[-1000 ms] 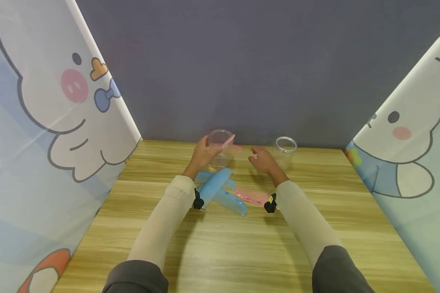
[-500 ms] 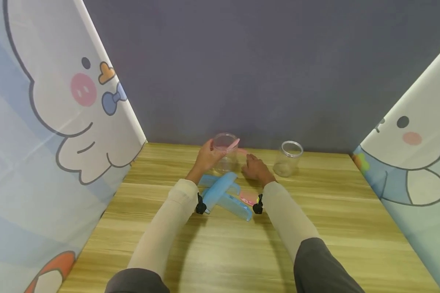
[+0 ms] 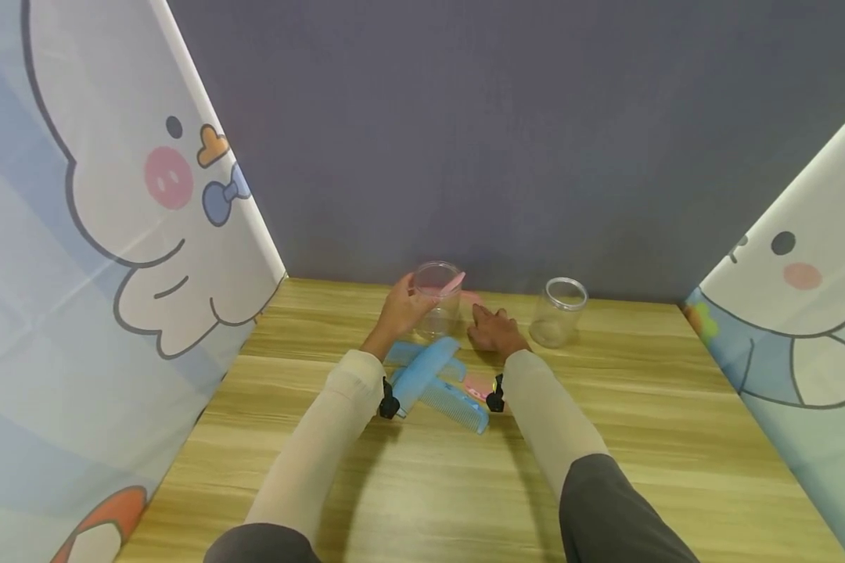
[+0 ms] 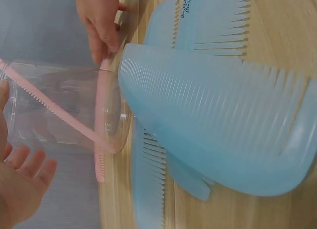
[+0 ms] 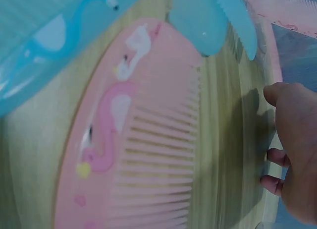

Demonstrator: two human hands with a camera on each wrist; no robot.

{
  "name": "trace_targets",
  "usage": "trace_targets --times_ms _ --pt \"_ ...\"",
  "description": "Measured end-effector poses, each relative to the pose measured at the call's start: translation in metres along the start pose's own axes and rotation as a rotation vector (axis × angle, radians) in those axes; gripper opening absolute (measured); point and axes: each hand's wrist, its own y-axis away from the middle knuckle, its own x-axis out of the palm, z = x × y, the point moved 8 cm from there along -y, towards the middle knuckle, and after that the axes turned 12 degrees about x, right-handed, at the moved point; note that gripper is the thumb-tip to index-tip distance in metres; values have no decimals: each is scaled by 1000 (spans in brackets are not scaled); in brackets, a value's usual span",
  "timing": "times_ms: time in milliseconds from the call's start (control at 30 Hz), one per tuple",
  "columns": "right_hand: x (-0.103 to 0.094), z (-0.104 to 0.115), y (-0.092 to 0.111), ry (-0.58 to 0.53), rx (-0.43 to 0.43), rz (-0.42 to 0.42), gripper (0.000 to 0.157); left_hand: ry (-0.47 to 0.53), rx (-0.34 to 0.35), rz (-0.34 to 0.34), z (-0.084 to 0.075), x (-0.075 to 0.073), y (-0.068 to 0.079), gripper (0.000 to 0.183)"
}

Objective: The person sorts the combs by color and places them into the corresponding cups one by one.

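Observation:
A clear jar (image 3: 438,309) stands at the back, a pink comb (image 4: 59,107) leaning inside it. My left hand (image 3: 400,306) grips the jar from its left side near the rim, thumb in front. A second pink comb (image 4: 100,125) lies behind the jar. My right hand (image 3: 494,328) is low over the table on the jar's right, fingertips right at the end of that comb. Overlapping blue combs (image 3: 426,367) lie in front of the jar. A pink comb with flamingo prints (image 5: 133,135) lies partly under my right wrist in the head view.
Another clear jar (image 3: 559,314) stands upright on the right, close to my right hand. The wooden table (image 3: 422,485) ends at a dark grey panel (image 3: 465,141) behind. Cartoon-printed cloth panels (image 3: 98,274) flank it on both sides.
My right hand has moved left and down, away from the right jar, to the pink comb behind the held jar. My left hand stays on its jar. The head view has shifted slightly.

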Motion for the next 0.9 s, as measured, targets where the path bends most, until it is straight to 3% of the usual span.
trace_targets --times_ms 433,600,900 --pt "6 -5 -8 81 3 -33 70 -30 -28 9 1 2 0 86" --pt "2 -3 -3 108 -22 -99 66 -24 -8 3 -1 2 -1 83" --pt "-7 -11 3 78 34 -203 59 -31 2 12 -1 3 0 83"
